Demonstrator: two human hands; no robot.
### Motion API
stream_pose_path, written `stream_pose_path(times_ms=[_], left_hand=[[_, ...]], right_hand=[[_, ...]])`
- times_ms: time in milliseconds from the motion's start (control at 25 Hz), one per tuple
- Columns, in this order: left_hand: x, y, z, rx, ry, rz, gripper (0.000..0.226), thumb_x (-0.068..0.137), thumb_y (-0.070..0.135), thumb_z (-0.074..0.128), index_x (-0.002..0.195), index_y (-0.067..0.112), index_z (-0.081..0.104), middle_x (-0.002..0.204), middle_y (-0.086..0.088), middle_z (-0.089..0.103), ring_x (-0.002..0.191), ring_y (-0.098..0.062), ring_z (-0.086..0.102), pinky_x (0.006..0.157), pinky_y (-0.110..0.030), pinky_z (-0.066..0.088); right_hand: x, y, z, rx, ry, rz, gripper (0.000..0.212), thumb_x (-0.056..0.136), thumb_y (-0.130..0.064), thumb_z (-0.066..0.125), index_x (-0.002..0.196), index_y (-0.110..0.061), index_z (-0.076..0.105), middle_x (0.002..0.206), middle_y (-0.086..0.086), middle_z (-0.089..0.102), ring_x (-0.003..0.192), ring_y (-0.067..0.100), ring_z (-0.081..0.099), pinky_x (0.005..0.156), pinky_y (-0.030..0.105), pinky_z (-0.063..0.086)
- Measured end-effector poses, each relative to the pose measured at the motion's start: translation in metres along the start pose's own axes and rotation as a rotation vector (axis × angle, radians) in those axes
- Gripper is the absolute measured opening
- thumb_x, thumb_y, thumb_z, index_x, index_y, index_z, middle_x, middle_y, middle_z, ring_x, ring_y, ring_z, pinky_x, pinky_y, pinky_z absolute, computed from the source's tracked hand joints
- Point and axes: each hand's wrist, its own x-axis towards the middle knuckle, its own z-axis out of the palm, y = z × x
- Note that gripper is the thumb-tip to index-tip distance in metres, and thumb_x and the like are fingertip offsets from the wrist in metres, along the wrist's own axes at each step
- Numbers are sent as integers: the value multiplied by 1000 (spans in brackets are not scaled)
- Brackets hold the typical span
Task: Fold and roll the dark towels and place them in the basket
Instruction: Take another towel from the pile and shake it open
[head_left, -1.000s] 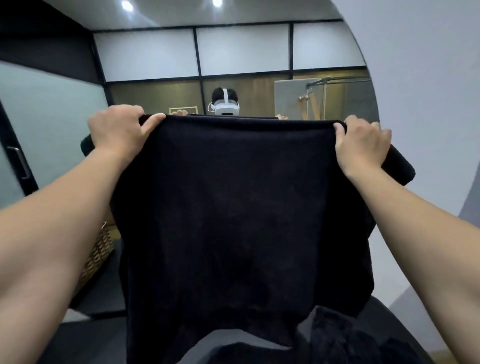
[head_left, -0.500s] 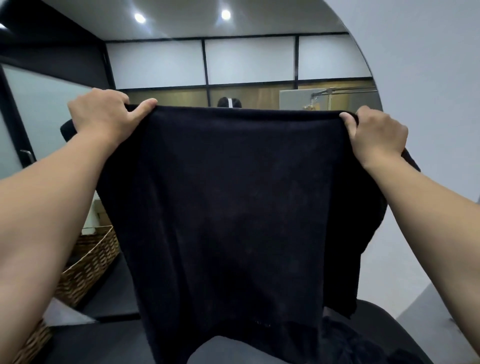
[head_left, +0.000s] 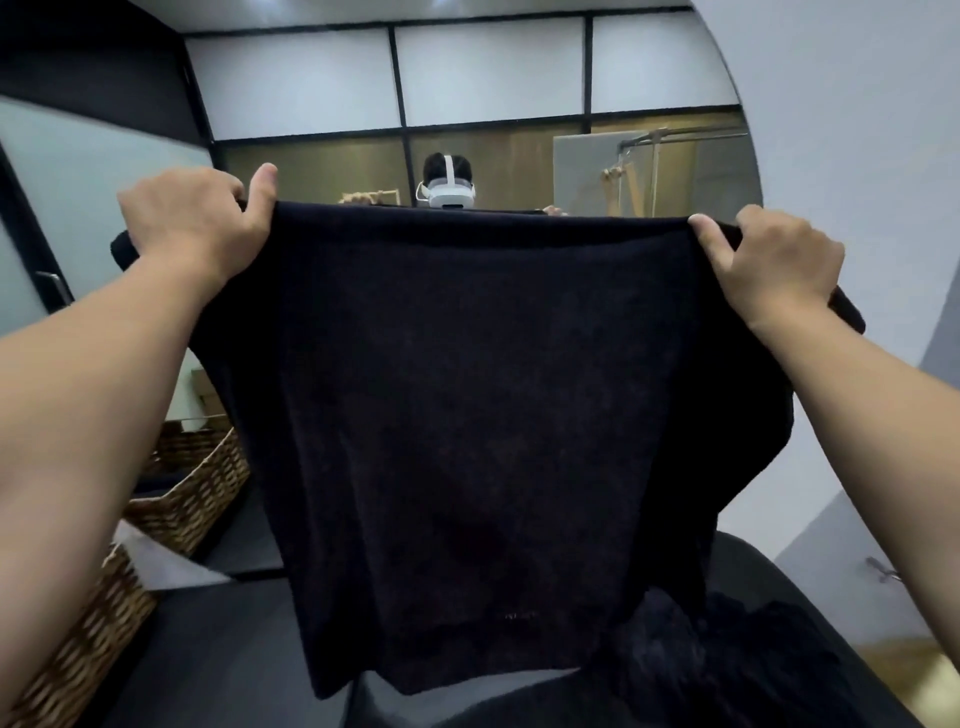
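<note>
We hold a dark towel (head_left: 467, 415) up in front of us, stretched wide between both hands; it hangs flat and broad like a curtain, almost black, with a soft, faintly nubby weave and a dim reddish cast in places; its top edge runs nearly straight from one grip to the other, and its lower hem ends just above the dark surface (head_left: 218, 660) below us; near that hem a tiny pale mark shows, too small for us to read. Our left hand (head_left: 192, 228) clamps the upper left corner, fingers curled over the edge and the thumb raised against the cloth; a short flap of towel pokes out past the knuckles. Our right hand (head_left: 769, 265) grips the upper right corner in the same way, fingers wrapped round the bunched edge, and more fabric trails down behind that wrist in loose folds. At the lower right a heap of other dark towels (head_left: 727, 654) lies crumpled on the surface, partly hidden behind the one we hold. At the left stands a woven basket (head_left: 78, 649), its brown wicker wall beside our left forearm; what lies inside it we cannot tell. Ahead of us a mirror (head_left: 519, 150) shows a person in a white headset (head_left: 449, 191) just above the towel's top edge.
</note>
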Motion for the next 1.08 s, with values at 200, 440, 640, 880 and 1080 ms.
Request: stream_pose_path(times_ms=[200,440,640,880,1080], left_hand=[[-47,-11,-54,29,30,-33,71,101,59,18,66,12,58,61,-14,42,68,-36,48,67,-42,34],[-111,-21,-122,13,80,-44,76,97,59,14,77,11,70,77,-27,59,80,-46,59,72,-44,40],[-132,-26,-172,23,108,-59,75,98,57,16,80,10,71,76,-25,57,80,-45,59,76,-46,42],[-138,-24,-184,18,107,-33,73,100,55,19,80,9,71,76,-26,57,79,-47,59,76,-46,43],[-149,-34,-123,2,36,-34,76,96,59,15,79,10,71,79,-27,60,81,-47,60,79,-47,45]], right_hand=[[-26,9,-46,62,39,-48,59,101,-62,40,78,-10,52,84,25,64,77,46,61,64,39,33],[-66,15,-112,179,81,-76,56,102,-58,41,79,-8,54,81,20,63,72,43,58,60,36,29],[-70,16,-159,221,157,-115,56,102,-56,40,79,-8,55,83,21,64,74,43,58,62,36,26],[-74,13,-166,243,154,-120,55,103,-54,40,83,-6,56,87,23,65,79,45,58,64,36,27],[-97,8,-110,251,32,-119,48,103,-54,42,74,-16,44,80,21,63,73,45,58,60,37,28]])
